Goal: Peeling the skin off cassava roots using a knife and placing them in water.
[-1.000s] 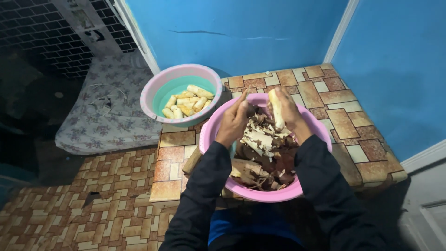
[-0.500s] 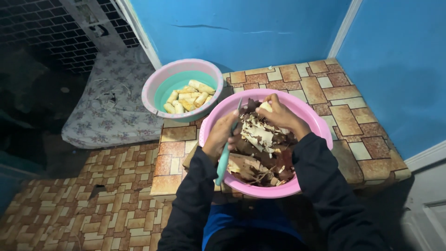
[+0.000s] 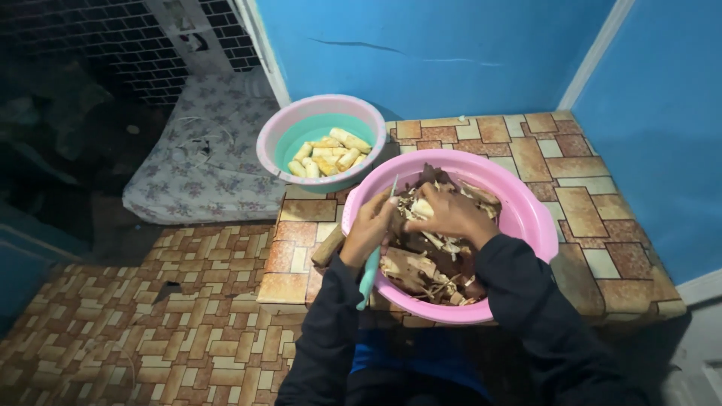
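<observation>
Two hands are working over a pink basin (image 3: 526, 218) of brown peelings, the left hand (image 3: 370, 229) gripping a teal-handled knife (image 3: 370, 271), the right hand (image 3: 445, 216) closing on a root piece, while peeled pale pieces (image 3: 328, 156) are piling up in a bowl (image 3: 280, 135) beyond the left hand.

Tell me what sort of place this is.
Probably a simple home corner used for food preparation: blue painted walls, a low platform covered in brick-pattern sheeting, a flowered mattress on the floor, and two pink basins, one with peelings, one with peeled pale pieces.
</observation>
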